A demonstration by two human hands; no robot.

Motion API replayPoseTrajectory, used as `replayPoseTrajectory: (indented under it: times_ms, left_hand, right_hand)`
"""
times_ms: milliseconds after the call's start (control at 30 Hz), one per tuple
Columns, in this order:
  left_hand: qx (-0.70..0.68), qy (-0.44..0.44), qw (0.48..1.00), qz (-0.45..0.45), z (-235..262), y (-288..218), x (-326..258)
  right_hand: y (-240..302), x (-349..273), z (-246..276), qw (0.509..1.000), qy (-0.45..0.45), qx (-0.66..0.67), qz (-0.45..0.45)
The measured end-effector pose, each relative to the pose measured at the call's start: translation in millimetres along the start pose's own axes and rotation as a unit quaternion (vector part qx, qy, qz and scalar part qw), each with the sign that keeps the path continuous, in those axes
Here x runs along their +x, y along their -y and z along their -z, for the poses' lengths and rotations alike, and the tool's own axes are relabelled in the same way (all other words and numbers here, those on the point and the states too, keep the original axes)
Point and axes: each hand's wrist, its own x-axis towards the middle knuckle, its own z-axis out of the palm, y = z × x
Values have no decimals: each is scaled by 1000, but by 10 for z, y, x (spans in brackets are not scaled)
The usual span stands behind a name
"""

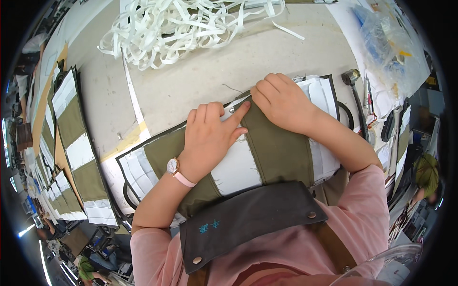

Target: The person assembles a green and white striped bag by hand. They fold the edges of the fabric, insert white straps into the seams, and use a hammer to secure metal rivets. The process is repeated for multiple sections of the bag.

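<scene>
Lying mid-frame, the olive-and-white striped rectangular cloth panel (281, 143) should handle light, soft, fray-prone, best held by its dark bound edge (152, 138); left hand (207, 136) has thumb and index apart, right hand (284, 102) fingers bunched at the top, pinch not visible.

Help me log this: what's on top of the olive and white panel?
The left hand and right hand rest on the olive and white panel; a small round metal piece shows between them. Cloth under the hands is covered; a dark flap hides part of the near edge.
</scene>
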Motion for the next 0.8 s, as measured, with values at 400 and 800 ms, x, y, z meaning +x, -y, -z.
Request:
replayPoseTrajectory:
  times_ms: [400,800]
  left_hand:
    - [-30,10,999,4,27,18,-19]
    - [-30,13,999,2,33,24,-15]
  right_hand:
    - [-17,-86,56,1000,15,-5,-23]
    - [-168,-223,65,966,8,225,-130]
